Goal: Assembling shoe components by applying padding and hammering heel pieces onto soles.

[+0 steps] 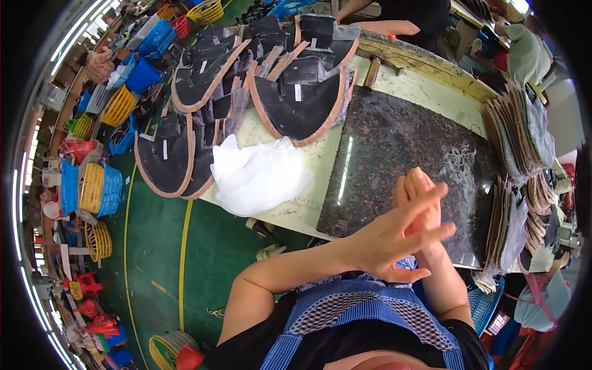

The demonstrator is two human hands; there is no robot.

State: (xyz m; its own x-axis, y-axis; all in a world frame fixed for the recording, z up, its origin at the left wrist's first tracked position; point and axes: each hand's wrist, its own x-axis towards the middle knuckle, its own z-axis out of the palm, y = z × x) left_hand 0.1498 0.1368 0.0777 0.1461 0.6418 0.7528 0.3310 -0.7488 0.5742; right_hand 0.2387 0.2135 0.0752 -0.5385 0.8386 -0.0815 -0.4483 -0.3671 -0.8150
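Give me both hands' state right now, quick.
Left hand: open, fingers spread, no object visible in it.
Right hand: partly hidden behind the left; can't tell open or closed, no held object visible.

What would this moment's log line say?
left hand: fingers spread, overlapping right hand in view | dark slab: on worktable | white bundle: left of slab

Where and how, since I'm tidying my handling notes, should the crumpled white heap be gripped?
Probably at the right end of the white heap, coming from the right with the left hand, cupped. The heap looks loose and crumpled, so a pinch might take only part. That end faces pale table, while black pieces lie close along the heap's far side.
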